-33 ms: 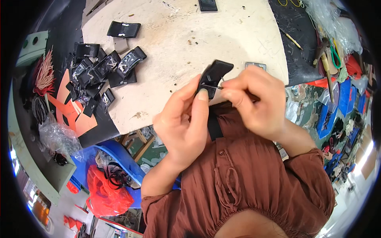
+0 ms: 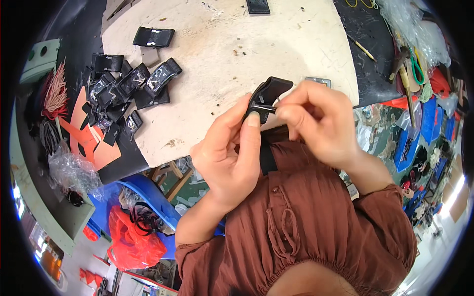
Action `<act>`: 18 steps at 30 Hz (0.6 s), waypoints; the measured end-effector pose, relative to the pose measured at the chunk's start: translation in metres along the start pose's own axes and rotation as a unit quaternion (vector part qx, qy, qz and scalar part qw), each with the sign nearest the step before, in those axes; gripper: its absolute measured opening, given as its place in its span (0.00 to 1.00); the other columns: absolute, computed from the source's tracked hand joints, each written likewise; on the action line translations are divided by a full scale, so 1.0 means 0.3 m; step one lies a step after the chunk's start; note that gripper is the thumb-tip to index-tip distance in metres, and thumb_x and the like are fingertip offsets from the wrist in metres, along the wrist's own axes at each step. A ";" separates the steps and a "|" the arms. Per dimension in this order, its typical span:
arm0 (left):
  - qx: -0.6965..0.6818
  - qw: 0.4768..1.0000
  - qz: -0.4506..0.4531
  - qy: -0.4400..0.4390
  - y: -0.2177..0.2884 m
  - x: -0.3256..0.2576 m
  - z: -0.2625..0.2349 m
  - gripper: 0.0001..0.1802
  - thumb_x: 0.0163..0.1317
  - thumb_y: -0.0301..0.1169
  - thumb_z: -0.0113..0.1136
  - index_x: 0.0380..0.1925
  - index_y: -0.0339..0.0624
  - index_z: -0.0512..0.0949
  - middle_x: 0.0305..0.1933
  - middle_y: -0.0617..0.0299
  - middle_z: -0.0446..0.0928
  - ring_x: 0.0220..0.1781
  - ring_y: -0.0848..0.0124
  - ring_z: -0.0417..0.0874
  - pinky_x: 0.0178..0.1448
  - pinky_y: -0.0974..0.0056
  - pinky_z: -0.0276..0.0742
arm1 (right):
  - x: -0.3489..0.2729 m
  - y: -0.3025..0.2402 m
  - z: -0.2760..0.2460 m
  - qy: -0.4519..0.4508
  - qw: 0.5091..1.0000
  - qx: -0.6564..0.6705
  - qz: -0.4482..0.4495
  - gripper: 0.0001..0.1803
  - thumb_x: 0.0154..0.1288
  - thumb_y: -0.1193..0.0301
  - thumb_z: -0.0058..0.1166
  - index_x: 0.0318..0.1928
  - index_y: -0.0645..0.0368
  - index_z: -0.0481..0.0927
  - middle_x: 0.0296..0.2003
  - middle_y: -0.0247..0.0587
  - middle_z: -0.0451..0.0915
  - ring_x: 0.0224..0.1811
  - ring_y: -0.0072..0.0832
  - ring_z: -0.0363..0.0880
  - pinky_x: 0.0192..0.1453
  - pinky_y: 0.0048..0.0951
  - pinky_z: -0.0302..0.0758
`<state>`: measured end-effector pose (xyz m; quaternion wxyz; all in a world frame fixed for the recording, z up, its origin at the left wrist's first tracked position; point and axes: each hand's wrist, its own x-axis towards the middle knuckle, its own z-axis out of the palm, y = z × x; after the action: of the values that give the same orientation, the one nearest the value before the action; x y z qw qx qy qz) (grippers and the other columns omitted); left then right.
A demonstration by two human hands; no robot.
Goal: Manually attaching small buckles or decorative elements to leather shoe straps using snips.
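Note:
Between the fingers and thumb of my left hand is a folded black leather piece, its far end bent up and small metal prongs showing on its inner side. My right hand pinches a thin metal piece that reaches across to the leather, close to my left thumb tip. Most of this metal piece is hidden by my right fingers, so its full shape cannot be made out. Just beyond my right hand, a flat rectangular metal piece lies on the pale board.
Several black leather pieces are heaped on the left of the pale board. One more piece lies at the far edge. Below left stands a blue bin with a red plastic bag. Hand tools lie at the right.
My right hand has shifted slightly right and down, and the thin metal piece looks darker and tilted differently against the leather. My left hand has barely moved.

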<state>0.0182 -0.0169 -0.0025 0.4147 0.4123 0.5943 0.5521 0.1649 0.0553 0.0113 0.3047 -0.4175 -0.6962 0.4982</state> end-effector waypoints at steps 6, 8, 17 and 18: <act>-0.302 0.939 -0.160 0.034 -0.002 0.041 0.004 0.13 0.64 0.23 0.54 0.48 0.30 0.71 0.45 0.49 0.79 0.46 0.73 0.80 0.51 0.68 0.76 | 0.007 -0.039 0.027 0.004 0.960 0.203 0.195 0.07 0.61 0.73 0.58 0.35 0.62 0.75 0.23 0.26 0.74 0.20 0.08 0.69 0.22 0.14 0.66; -0.374 0.904 -0.204 0.039 0.005 0.062 0.013 0.12 0.64 0.25 0.54 0.47 0.35 0.72 0.49 0.52 0.77 0.51 0.66 0.78 0.56 0.62 0.73 | 0.000 -0.035 0.047 0.044 0.975 0.157 0.151 0.07 0.61 0.73 0.57 0.36 0.62 0.75 0.23 0.26 0.75 0.20 0.08 0.68 0.22 0.13 0.65; -0.297 0.942 -0.135 -0.082 0.010 0.061 -0.058 0.23 0.61 0.26 0.53 0.56 0.28 0.68 0.51 0.48 0.75 0.49 0.60 0.80 0.50 0.60 0.79 | 0.074 -0.040 -0.065 -0.018 0.999 -0.044 -0.017 0.05 0.57 0.78 0.58 0.34 0.65 0.79 0.23 0.32 0.74 0.23 0.17 0.72 0.26 0.20 0.66; -0.228 0.956 -0.151 -0.107 0.011 0.068 -0.070 0.21 0.60 0.23 0.54 0.54 0.27 0.69 0.48 0.48 0.77 0.46 0.64 0.81 0.48 0.64 0.79 | 0.082 -0.036 -0.076 -0.053 0.993 -0.078 -0.067 0.06 0.56 0.79 0.58 0.35 0.65 0.79 0.23 0.33 0.75 0.23 0.19 0.72 0.27 0.20 0.67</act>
<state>-0.0079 -0.0040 0.0011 0.6380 0.2686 0.4598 0.5563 0.1697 0.0854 0.0289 0.2669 -0.3651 -0.7745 0.4423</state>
